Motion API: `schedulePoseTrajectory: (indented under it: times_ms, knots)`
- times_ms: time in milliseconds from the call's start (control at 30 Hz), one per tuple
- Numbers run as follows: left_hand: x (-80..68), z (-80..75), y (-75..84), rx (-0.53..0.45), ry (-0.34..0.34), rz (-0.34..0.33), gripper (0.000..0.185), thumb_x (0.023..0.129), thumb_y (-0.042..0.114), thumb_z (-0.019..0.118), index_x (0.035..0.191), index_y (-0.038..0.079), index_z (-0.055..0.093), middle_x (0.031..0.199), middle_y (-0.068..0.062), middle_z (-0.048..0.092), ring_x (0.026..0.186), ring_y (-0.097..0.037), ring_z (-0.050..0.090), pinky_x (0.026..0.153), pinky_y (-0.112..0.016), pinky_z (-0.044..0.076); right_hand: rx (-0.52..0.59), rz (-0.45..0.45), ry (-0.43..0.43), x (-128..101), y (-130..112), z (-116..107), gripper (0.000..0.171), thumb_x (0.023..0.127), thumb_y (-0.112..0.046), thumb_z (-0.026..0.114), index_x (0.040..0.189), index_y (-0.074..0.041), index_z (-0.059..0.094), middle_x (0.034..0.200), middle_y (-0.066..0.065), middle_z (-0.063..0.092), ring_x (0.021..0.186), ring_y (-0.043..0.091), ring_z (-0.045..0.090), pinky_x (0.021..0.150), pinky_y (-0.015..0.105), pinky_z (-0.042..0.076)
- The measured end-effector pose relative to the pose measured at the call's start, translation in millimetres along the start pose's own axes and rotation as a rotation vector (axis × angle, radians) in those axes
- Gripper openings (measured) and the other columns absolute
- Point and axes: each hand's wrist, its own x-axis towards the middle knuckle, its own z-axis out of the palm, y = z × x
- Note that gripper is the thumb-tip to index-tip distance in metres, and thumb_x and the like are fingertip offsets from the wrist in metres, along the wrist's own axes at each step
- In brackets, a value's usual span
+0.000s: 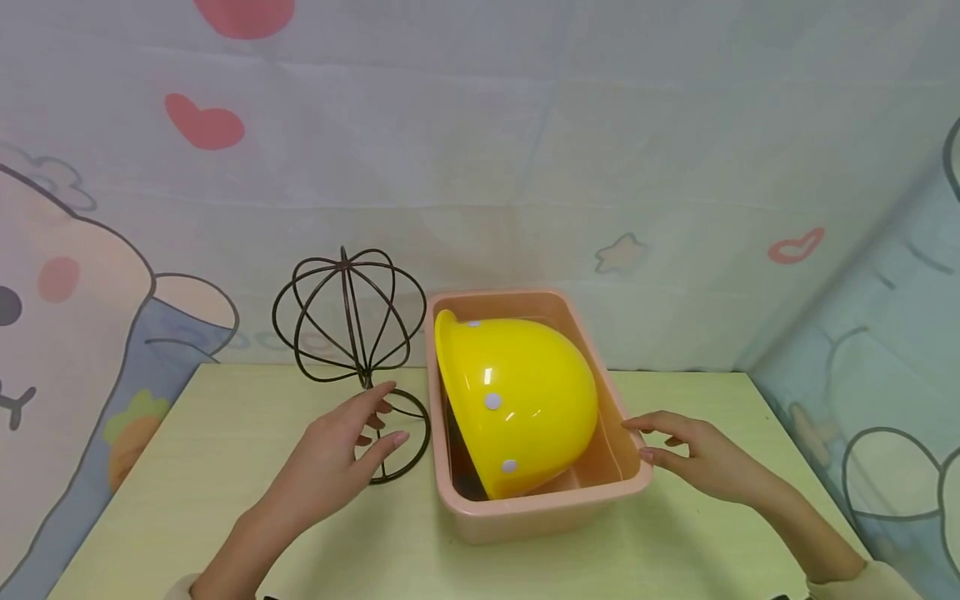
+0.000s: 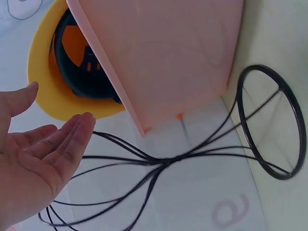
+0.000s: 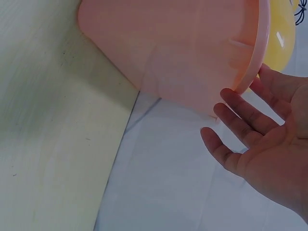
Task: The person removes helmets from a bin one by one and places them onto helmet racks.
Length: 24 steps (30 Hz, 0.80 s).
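Observation:
A yellow hard hat (image 1: 536,400) with pale dots lies on its side in a pink plastic bin (image 1: 547,504); its dark inner band (image 2: 77,77) shows in the left wrist view. Left of the bin stands a black wire rack (image 1: 348,312) with a balloon-shaped top and a ring base. My left hand (image 1: 341,454) is in front of the rack's lower part, fingers loosely spread, holding nothing. On the other side, my right hand (image 1: 705,458) has its fingertips right at the bin's right rim, fingers relaxed and not curled round it.
Bin and rack stand on a pale wooden table (image 1: 232,433), near its back edge. Behind it hangs a white cloth (image 1: 487,150) printed with hearts and cartoon figures, and a similar printed sheet (image 1: 885,333) hangs at the right side.

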Motion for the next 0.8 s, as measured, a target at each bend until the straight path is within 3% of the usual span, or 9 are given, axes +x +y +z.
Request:
schedulePoseTrajectory:
  times_ms: [267,500,800]
  knots:
    - [15.9,10.0,14.3,-0.193,-0.033,0.025,0.046,0.090,0.020,0.064,0.128,0.001,0.047,0.104,-0.005,0.062,0.090,-0.016,0.061,0.076,-0.026,0.054,0.005,0.039,-0.010,0.3,-1.3,0.3,0.034,0.091,-0.020,0.061,0.123,-0.010,0.058,0.120,-0.001,0.060,0.104,0.012,0.055,0.081,0.034,0.051]
    - [25.9,18.8,23.8,-0.378,-0.042,0.012,0.036,0.090,0.016,0.063,0.119,-0.001,0.052,0.102,-0.009,0.062,0.090,-0.018,0.061,0.077,-0.027,0.055,0.002,0.059,-0.009,0.9,-2.6,0.3,0.034,0.091,-0.021,0.061,0.123,-0.010,0.058,0.119,-0.001,0.061,0.104,0.015,0.055,0.081,0.036,0.051]
    - [34.2,30.2,34.5,-0.539,-0.069,-0.149,0.034,0.089,0.012,0.064,0.117,-0.001,0.051,0.094,-0.010,0.060,0.082,-0.018,0.062,0.070,-0.028,0.057,-0.003,0.071,0.000,0.1,-3.8,1.2,0.033,0.091,-0.022,0.061,0.121,-0.011,0.059,0.118,-0.002,0.061,0.105,0.016,0.055,0.083,0.038,0.050]
